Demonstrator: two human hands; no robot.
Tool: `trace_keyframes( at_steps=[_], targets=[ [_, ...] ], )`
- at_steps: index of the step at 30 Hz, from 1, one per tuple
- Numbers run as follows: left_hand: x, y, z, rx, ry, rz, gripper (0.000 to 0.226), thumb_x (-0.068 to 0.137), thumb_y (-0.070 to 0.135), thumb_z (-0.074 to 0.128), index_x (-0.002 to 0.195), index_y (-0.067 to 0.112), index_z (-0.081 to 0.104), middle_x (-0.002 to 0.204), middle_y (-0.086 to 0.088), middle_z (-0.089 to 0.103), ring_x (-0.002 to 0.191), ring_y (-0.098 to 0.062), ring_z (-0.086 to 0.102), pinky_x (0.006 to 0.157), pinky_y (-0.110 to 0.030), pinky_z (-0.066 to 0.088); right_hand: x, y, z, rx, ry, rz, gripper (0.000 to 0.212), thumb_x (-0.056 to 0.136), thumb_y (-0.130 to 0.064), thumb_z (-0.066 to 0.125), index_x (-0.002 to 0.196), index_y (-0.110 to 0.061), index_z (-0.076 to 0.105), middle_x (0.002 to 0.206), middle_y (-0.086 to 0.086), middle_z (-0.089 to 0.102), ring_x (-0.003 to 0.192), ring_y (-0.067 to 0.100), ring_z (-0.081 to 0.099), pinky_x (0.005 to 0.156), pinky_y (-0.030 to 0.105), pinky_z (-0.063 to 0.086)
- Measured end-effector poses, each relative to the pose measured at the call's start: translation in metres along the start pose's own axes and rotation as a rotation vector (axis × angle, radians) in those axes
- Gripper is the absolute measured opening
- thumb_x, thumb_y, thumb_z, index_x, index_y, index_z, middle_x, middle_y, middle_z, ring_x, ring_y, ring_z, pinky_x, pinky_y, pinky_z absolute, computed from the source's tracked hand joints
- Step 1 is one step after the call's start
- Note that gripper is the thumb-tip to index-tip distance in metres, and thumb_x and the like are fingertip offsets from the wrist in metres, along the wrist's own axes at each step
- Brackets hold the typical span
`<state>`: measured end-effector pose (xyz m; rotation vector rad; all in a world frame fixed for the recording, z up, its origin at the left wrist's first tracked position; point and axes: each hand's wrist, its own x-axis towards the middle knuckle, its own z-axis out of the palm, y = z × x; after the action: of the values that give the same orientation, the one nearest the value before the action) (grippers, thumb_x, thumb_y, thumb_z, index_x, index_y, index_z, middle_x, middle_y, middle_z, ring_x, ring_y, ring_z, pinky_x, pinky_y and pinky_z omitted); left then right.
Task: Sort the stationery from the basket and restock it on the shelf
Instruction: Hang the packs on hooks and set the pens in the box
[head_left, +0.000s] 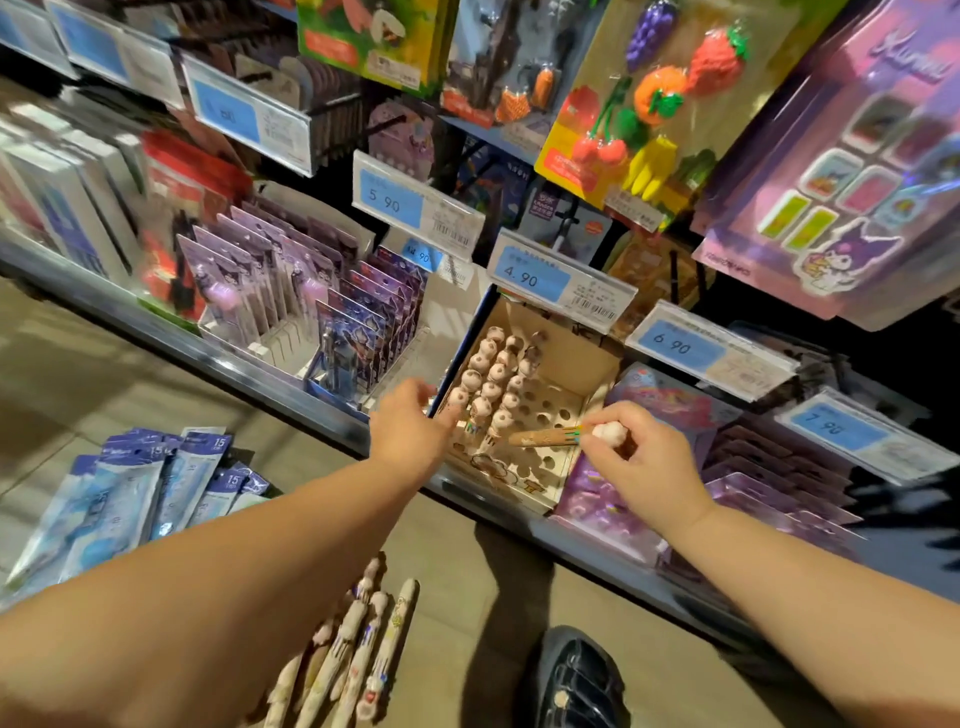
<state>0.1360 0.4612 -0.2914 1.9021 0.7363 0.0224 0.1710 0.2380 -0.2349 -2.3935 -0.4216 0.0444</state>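
Note:
A cardboard pen display box (582, 379) with rows of round holes sits on the low shelf (291, 395); several character-topped pens (491, 371) stand in its far-left holes. My right hand (641, 454) pinches one tan pen (545, 437) by its pink-topped end, the pen lying nearly level over the box's holes. My left hand (410, 426) reaches to the box's left front corner, its fingers hidden behind the hand, touching the box edge or a pen there. More pens of the same kind (358, 644) lie on the floor below my left forearm.
Blue packaged rulers (130, 493) lie on the floor at left. Purple carded pens (291, 291) fill shelf dividers left of the box, and purple packs (769, 467) lie to its right. Price tags (558, 280) and hanging toy cards (649, 98) overhang the shelf. A dark shoe (576, 675) is below.

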Motion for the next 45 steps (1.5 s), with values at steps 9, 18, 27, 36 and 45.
trace_keyframes(
  at_steps=[9, 18, 27, 36, 45],
  targets=[
    [0.026, 0.005, 0.018, 0.549, -0.282, 0.464, 0.059, 0.101, 0.041, 0.045, 0.154, 0.030, 0.023, 0.164, 0.000, 0.011, 0.149, -0.025, 0.009, 0.120, -0.044, 0.015, 0.022, 0.007, 0.018, -0.199, -0.220, 0.088, 0.017, 0.088, -0.031, 0.064, 0.104, -0.027, 0.066, 0.090, -0.013, 0.062, 0.085, 0.008, 0.058, 0.072, 0.018, 0.044],
    [0.028, -0.005, 0.021, 0.670, -0.337, 0.571, 0.061, 0.102, 0.034, 0.045, 0.155, 0.034, 0.016, 0.165, 0.000, 0.002, 0.149, -0.024, 0.007, 0.120, -0.041, 0.019, 0.036, -0.008, 0.045, -0.383, -0.398, 0.139, 0.032, 0.092, -0.037, 0.061, 0.121, -0.023, 0.058, 0.109, 0.001, 0.063, 0.100, 0.020, 0.058, 0.085, 0.031, 0.048],
    [0.025, 0.004, 0.017, 0.824, -0.414, 0.543, 0.062, 0.104, 0.042, 0.033, 0.156, 0.031, 0.002, 0.164, 0.000, -0.007, 0.150, -0.027, -0.002, 0.121, -0.047, 0.015, 0.040, -0.009, 0.058, -0.345, -0.390, 0.221, 0.034, 0.095, -0.034, 0.058, 0.126, -0.023, 0.055, 0.112, 0.000, 0.062, 0.105, 0.019, 0.058, 0.090, 0.034, 0.049],
    [0.015, -0.025, -0.002, 0.841, -0.446, 0.593, 0.067, 0.103, 0.042, 0.037, 0.154, 0.040, -0.006, 0.163, 0.007, -0.017, 0.150, -0.025, -0.001, 0.121, -0.048, 0.016, 0.030, -0.002, 0.060, -0.257, -0.306, 0.204, 0.047, 0.092, -0.034, 0.060, 0.138, -0.026, 0.048, 0.089, -0.012, 0.061, 0.088, 0.011, 0.058, 0.082, 0.029, 0.047],
    [-0.008, -0.100, -0.054, 0.831, -0.465, 0.439, 0.065, 0.100, 0.042, 0.044, 0.156, 0.032, 0.011, 0.165, 0.000, 0.005, 0.148, -0.026, 0.012, 0.120, -0.036, 0.016, -0.005, -0.045, 0.070, -0.270, -0.592, -0.033, 0.015, 0.090, -0.032, 0.063, 0.104, -0.026, 0.061, 0.074, -0.009, 0.054, 0.067, 0.007, 0.050, 0.071, 0.033, 0.046]
  ],
)
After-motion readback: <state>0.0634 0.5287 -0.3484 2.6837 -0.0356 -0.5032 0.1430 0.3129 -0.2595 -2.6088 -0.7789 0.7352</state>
